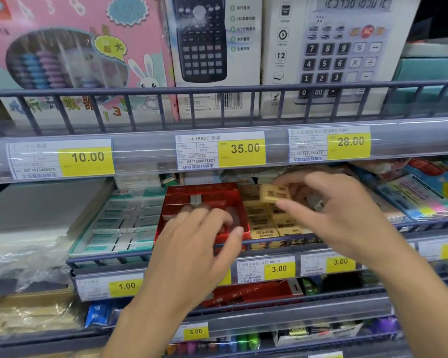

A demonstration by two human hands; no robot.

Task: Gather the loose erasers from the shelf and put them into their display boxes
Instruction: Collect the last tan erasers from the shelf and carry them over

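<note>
Head view, from my station: the right hand point(342, 215) is my working grip, thumb and fingertips pinching one yellow eraser point(274, 193) just above the yellow eraser box point(274, 223). I see the left hand point(199, 239) reaching into the red display box point(204, 202), fingers bent over its front edge; what it holds I cannot tell. Both boxes sit side by side on the wire-fronted shelf point(109, 258), beside a teal eraser tray point(119, 223). Yellow price tags point(245, 148) line the shelf above, under boxed calculators point(212, 47).
</note>
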